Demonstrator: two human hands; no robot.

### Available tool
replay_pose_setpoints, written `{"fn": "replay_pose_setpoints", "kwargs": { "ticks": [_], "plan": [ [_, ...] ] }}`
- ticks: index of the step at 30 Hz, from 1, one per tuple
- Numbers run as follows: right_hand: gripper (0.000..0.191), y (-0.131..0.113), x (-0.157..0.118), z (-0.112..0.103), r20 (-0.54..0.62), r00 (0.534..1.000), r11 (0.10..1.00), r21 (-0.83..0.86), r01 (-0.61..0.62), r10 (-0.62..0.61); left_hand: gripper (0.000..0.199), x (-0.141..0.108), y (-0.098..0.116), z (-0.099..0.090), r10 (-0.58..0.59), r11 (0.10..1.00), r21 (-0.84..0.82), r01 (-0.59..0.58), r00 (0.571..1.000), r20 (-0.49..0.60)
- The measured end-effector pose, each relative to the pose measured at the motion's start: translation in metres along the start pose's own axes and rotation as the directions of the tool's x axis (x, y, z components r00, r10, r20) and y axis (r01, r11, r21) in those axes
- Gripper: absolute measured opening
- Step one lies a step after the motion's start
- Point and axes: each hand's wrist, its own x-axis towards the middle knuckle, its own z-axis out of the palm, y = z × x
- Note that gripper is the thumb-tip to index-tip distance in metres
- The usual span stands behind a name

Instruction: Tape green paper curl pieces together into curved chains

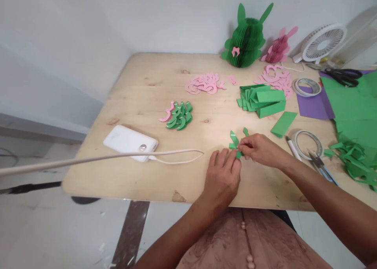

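Note:
My right hand [253, 147] pinches a small green paper cutout [234, 138] between thumb and fingers, low over the wooden table. My left hand [223, 176] lies palm down on the tabletop, its fingers slightly apart and the index fingertip touching the lower end of the green paper. Pale strips, like bits of tape, show on the cutout, and part of it is hidden by my fingers. Another narrow green piece [246, 131] pokes out just beyond my right hand. Left of my hands lies a cluster of curved green cutouts [180, 116] with pink ones [167, 114] beside it.
Folded green strips [265, 100] and pink cutouts [204, 83] lie farther back. Honeycomb paper rabbits, green [249, 41] and pink [278, 49], stand by a fan [322, 45]. Tape rolls [307, 87], scissors [343, 75] and a cutter [322, 167] are right; a power bank [129, 141] with cable [103, 158] is left.

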Motion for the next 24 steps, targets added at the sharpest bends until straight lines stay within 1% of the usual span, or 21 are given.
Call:
{"fn": "replay_pose_setpoints", "kwargs": {
  "ticks": [7,12,17,19,21,24],
  "plan": [
    [0.029,0.003,-0.002,0.000,0.052,0.998,0.990,0.130,-0.050,0.043,0.011,0.001,-0.001,0.000,0.007,1.000,0.001,-0.007,1.000,-0.018],
    [0.032,0.002,-0.004,-0.002,0.023,0.999,0.989,0.136,-0.051,0.048,0.012,0.001,-0.001,0.000,0.007,1.000,-0.005,-0.007,1.000,-0.018],
    [0.028,0.004,-0.006,-0.006,0.000,0.997,0.983,0.168,-0.073,0.074,0.011,0.001,0.000,0.001,0.002,1.000,-0.008,-0.002,1.000,-0.021],
    [0.027,0.005,-0.008,-0.007,-0.009,0.997,0.984,0.161,-0.079,0.081,0.012,0.000,0.000,0.001,0.004,1.000,-0.009,-0.005,1.000,-0.015],
    [0.028,0.006,-0.011,-0.007,-0.050,0.996,0.991,0.121,-0.064,0.071,0.012,0.000,0.000,0.001,0.007,1.000,-0.009,-0.008,1.000,-0.011],
    [0.029,0.009,-0.018,-0.002,-0.130,0.991,1.000,0.012,0.020,-0.019,0.012,-0.001,-0.001,0.000,0.007,1.000,-0.011,-0.007,1.000,-0.008]
  ]
}}
